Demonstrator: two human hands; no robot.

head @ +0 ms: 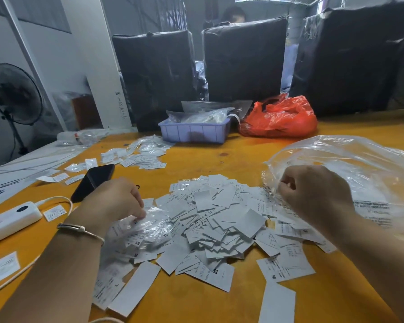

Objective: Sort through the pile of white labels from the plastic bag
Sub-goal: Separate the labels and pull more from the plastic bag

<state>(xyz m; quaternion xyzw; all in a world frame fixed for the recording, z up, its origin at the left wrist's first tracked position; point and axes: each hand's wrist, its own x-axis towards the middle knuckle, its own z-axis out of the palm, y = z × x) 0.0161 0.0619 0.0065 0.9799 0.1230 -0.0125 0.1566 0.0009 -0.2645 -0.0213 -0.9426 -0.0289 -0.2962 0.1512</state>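
A loose pile of white size labels point(219, 220) lies spread on the orange table point(243, 155) in front of me. My left hand point(117, 201) pinches a small clear packet of labels point(149, 226) at the pile's left edge, fingers curled down onto it. My right hand point(313, 194) grips the crumpled mouth of a large clear plastic bag point(359, 169) at the pile's right side. The bag billows out to the right and rests on the table.
A black phone point(93, 181) and a white power bank point(12, 220) with a cable lie at the left. Further back are more labels point(140, 155), a lilac tray point(194, 131) and a red bag point(280, 117). Black-wrapped bundles point(243, 59) stand behind.
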